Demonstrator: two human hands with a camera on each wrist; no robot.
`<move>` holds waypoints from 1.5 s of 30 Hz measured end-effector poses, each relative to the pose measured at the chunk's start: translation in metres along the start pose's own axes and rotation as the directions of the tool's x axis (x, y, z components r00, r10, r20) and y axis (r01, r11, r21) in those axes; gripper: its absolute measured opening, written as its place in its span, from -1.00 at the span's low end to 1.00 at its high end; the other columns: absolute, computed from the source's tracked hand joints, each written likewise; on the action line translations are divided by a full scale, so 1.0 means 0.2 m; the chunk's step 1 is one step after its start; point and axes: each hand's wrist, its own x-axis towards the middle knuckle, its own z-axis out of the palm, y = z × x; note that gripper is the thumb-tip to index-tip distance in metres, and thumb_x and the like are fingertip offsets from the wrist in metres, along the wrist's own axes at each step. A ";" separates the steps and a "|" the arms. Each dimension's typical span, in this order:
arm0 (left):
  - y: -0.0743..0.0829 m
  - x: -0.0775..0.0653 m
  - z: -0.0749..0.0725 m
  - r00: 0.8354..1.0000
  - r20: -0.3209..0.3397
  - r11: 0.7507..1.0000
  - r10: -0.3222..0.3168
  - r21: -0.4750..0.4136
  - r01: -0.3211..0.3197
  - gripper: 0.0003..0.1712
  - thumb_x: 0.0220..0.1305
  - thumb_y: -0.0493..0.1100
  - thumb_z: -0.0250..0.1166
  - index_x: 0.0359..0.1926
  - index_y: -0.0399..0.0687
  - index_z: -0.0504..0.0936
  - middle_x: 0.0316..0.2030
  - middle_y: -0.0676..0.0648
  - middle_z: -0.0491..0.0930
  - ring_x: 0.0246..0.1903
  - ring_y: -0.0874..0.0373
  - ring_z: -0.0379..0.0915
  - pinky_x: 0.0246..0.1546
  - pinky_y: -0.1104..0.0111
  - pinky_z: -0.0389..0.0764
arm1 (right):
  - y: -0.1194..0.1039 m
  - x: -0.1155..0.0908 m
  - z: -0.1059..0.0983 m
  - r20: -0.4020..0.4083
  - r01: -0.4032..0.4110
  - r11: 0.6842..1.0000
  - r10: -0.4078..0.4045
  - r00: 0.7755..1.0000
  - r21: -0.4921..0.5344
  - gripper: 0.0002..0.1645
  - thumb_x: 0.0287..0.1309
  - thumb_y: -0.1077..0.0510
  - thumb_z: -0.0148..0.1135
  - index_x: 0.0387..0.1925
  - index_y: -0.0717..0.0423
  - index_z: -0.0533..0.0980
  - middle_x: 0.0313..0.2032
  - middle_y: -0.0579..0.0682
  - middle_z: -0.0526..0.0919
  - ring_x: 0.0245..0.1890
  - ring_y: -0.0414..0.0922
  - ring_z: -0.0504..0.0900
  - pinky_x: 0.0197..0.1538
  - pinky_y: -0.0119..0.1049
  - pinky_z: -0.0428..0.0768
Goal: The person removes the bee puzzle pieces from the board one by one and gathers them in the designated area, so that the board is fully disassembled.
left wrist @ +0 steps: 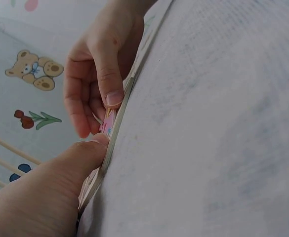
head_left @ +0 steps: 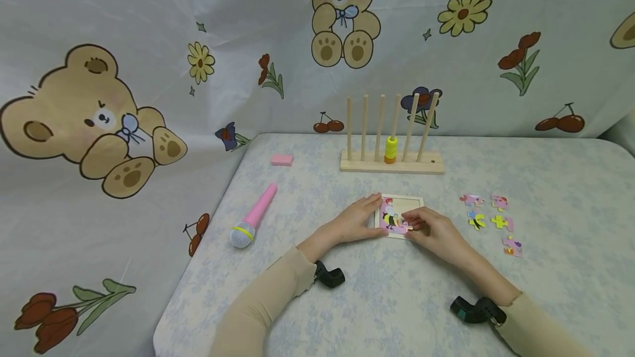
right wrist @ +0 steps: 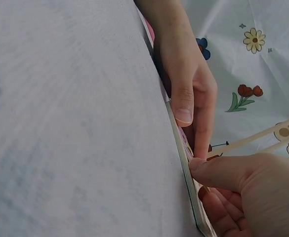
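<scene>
In the head view a small wooden puzzle board (head_left: 414, 201) with a pale raised rim lies on the table. Pink pieces with a bee picture (head_left: 389, 217) fill its left side and lower edge. My left hand (head_left: 353, 219) rests along the board's left side, fingers stretched toward the far corner, thumb (left wrist: 92, 148) at the near rim. At the lower right, my right hand (head_left: 439, 231) pinches a puzzle piece (head_left: 408, 225) between thumb and fingers, low over the board. The fingers mostly hide this piece in both wrist views.
Several loose puzzle pieces (head_left: 501, 222) lie right of the board. Behind it stands a wooden peg rack (head_left: 362, 166) with yellow and orange beads (head_left: 391, 149) on one peg. At left are a pink toy microphone (head_left: 260, 207) and a pink block (head_left: 281, 160).
</scene>
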 end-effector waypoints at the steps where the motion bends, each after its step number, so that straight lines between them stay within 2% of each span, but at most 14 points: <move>1: 0.00 0.00 0.00 1.000 -0.001 1.000 -0.001 -0.001 0.001 0.00 0.25 0.27 0.16 0.44 -0.24 0.00 0.44 -0.14 -0.07 0.41 0.13 -0.23 0.35 0.40 -0.20 | 0.00 0.00 0.00 0.000 0.002 1.000 -0.002 1.000 -0.008 -0.57 -0.08 0.40 0.41 -0.08 0.25 0.55 -0.19 0.04 0.61 -0.30 -0.12 0.60 -0.26 -0.33 0.60; 6: 0.00 0.00 0.01 1.000 -0.009 1.000 -0.002 0.004 0.002 -0.02 0.24 0.29 0.15 0.44 -0.23 0.04 0.44 -0.13 -0.07 0.41 0.12 -0.22 0.34 0.41 -0.20 | -0.01 -0.01 0.00 -0.007 0.019 0.999 -0.019 1.000 -0.037 -0.58 -0.10 0.39 0.43 -0.11 0.22 0.58 -0.21 0.00 0.62 -0.32 -0.14 0.60 -0.27 -0.32 0.61; 13: 0.01 0.00 0.01 1.000 -0.008 1.000 -0.005 -0.012 0.005 -0.02 0.24 0.28 0.17 0.44 -0.22 0.05 0.44 -0.12 -0.07 0.41 0.12 -0.22 0.35 0.38 -0.17 | -0.02 0.00 -0.02 0.008 0.001 1.000 0.000 1.000 -0.014 -0.58 -0.07 0.39 0.41 -0.09 0.24 0.57 -0.17 0.01 0.61 -0.27 -0.13 0.58 -0.23 -0.31 0.61; 19: 0.00 0.00 0.00 1.000 -0.012 1.000 -0.001 -0.011 0.001 -0.02 0.24 0.26 0.17 0.44 -0.22 0.04 0.44 -0.13 -0.07 0.41 0.13 -0.22 0.35 0.36 -0.15 | -0.04 0.02 -0.06 0.017 -0.012 1.000 0.013 1.000 -0.026 -0.60 -0.03 0.35 0.40 -0.08 0.23 0.58 -0.19 -0.03 0.62 -0.24 -0.12 0.58 -0.21 -0.19 0.60; 26: -0.01 0.00 0.01 1.000 -0.010 1.000 0.001 -0.002 -0.001 -0.02 0.24 0.26 0.17 0.44 -0.23 0.03 0.45 -0.12 -0.08 0.41 0.15 -0.25 0.35 0.36 -0.14 | -0.06 0.04 -0.07 0.070 -0.017 0.999 0.020 0.997 -0.034 -0.60 -0.02 0.37 0.38 -0.06 0.25 0.56 -0.18 0.01 0.63 -0.22 -0.08 0.59 -0.17 -0.12 0.60; 33: -0.01 0.00 0.02 1.000 -0.020 1.000 0.016 0.011 -0.016 -0.14 0.36 0.22 0.03 0.43 -0.24 0.05 0.44 -0.13 -0.06 0.41 0.13 -0.23 0.35 0.40 -0.20 | -0.05 0.04 -0.04 0.078 -0.017 0.999 0.019 0.997 -0.035 -0.61 -0.02 0.38 0.38 -0.07 0.25 0.57 -0.19 -0.01 0.63 -0.21 -0.10 0.59 -0.16 -0.15 0.61; 36: -0.01 -0.01 0.02 1.000 -0.024 1.000 0.014 0.021 -0.014 -0.18 0.39 0.20 -0.01 0.43 -0.24 0.06 0.44 -0.13 -0.05 0.41 0.13 -0.22 0.34 0.41 -0.23 | -0.03 0.03 -0.03 0.073 0.006 0.999 -0.003 0.997 -0.046 -0.60 -0.04 0.39 0.39 -0.08 0.25 0.57 -0.20 -0.01 0.62 -0.23 -0.12 0.59 -0.18 -0.18 0.61; 45: 0.00 0.00 0.01 1.000 -0.022 1.000 -0.006 -0.016 0.006 -0.17 0.38 0.19 0.03 0.43 -0.24 0.05 0.44 -0.13 -0.05 0.41 0.14 -0.22 0.35 0.40 -0.21 | -0.06 0.05 -0.03 0.054 0.117 0.989 -0.112 0.992 -0.093 -0.59 -0.10 0.40 0.41 -0.12 0.28 0.56 -0.23 0.02 0.60 -0.25 -0.10 0.61 -0.23 -0.19 0.63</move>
